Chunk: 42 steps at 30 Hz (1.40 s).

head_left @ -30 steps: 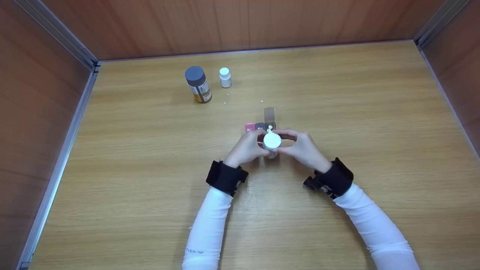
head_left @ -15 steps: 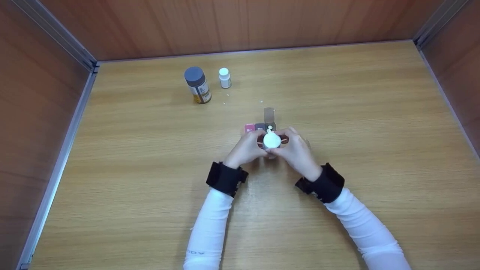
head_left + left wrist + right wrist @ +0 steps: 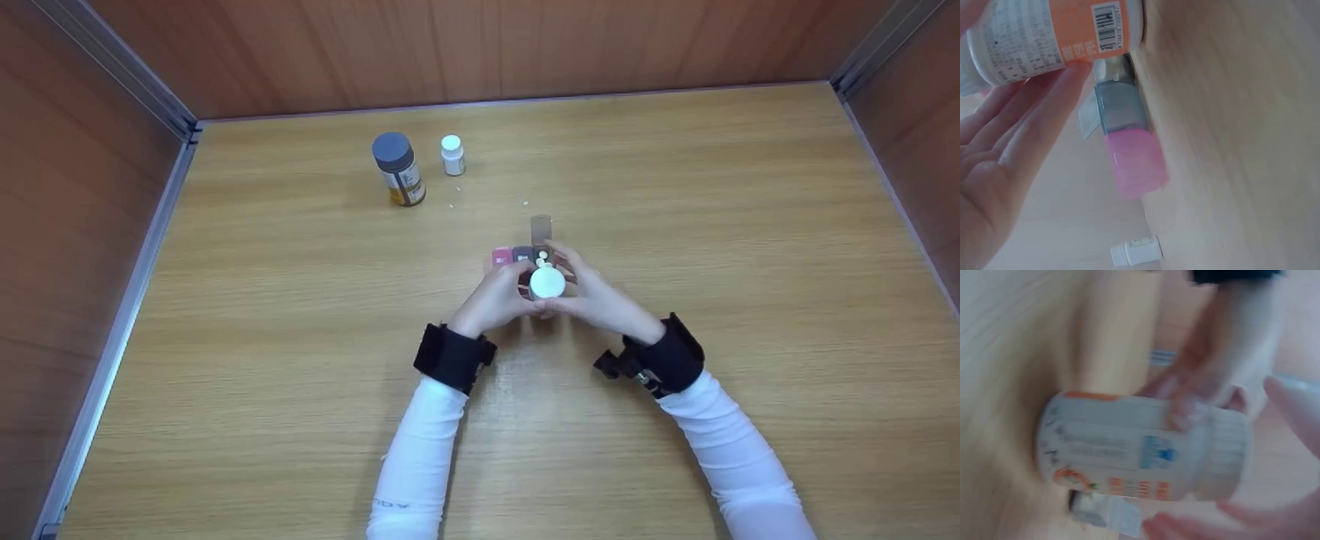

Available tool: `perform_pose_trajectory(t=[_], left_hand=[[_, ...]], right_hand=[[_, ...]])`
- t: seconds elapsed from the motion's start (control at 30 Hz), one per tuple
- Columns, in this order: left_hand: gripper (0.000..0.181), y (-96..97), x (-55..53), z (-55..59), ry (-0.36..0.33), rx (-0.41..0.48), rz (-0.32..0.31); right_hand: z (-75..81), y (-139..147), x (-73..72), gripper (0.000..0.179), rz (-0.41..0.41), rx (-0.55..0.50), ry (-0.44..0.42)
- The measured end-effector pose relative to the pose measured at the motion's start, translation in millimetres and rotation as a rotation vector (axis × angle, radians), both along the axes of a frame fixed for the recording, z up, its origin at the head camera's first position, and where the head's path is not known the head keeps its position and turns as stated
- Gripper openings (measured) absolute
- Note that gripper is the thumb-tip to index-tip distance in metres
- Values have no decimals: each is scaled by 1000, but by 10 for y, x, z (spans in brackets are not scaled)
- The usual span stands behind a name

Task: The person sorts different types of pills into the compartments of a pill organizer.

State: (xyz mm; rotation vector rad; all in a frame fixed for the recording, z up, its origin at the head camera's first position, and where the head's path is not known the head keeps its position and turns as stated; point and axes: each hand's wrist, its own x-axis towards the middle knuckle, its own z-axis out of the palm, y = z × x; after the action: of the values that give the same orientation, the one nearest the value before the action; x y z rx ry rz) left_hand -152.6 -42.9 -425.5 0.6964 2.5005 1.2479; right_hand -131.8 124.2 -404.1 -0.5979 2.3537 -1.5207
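Observation:
A white pill bottle (image 3: 1123,444) with an orange-and-white label stands upright before me, its white cap (image 3: 547,283) on top. My left hand (image 3: 501,291) grips the bottle's body from the left. Around the cap, my right hand (image 3: 600,298) has its fingers spread; the right wrist view shows thumb and fingers apart from it, with blur. Just behind the bottle is a pill organizer with a pink compartment (image 3: 1135,163) and a grey one (image 3: 1122,107). Its third compartment has the lid (image 3: 541,229) raised, with several pale tablets (image 3: 542,257) inside. The bottle partly hides it.
Farther back left stand a dark-capped brown bottle (image 3: 400,169) and a small white bottle (image 3: 453,155). Tiny white bits (image 3: 451,205) lie on the wooden table (image 3: 300,300) in front of them. Wood-patterned panels (image 3: 480,45) enclose the back and sides.
My right hand closed in on the cap and turned half a second ago, then swung back to the right with its fingers spread. The left hand and bottle stay in place.

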Motion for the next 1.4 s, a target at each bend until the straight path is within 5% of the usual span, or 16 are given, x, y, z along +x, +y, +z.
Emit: perform_pose_trajectory(t=[0.1,0.27,0.53,1.07,1.2,1.3,1.4], left_hand=[[42,0,5,8,-30,18,8],[43,-4,13,9,-46,43,6],[41,3,16,-11,-39,44,9],[36,12,6,-21,5,14,3],[38,13,1,-19,7,-1,-1],[42,13,0,-3,-22,-6,1],[45,10,5,8,-60,11,11]], right_hand=[[30,115,-57,65,130,-91,-53],[7,181,-88,49,129,-73,-26],[-12,98,-19,46,-45,16,126],[-121,-186,141,49,-436,242,290],[-109,-166,123,74,-340,249,166],[-50,-50,69,86,-131,138,5],[-15,89,-2,80,78,17,-94]])
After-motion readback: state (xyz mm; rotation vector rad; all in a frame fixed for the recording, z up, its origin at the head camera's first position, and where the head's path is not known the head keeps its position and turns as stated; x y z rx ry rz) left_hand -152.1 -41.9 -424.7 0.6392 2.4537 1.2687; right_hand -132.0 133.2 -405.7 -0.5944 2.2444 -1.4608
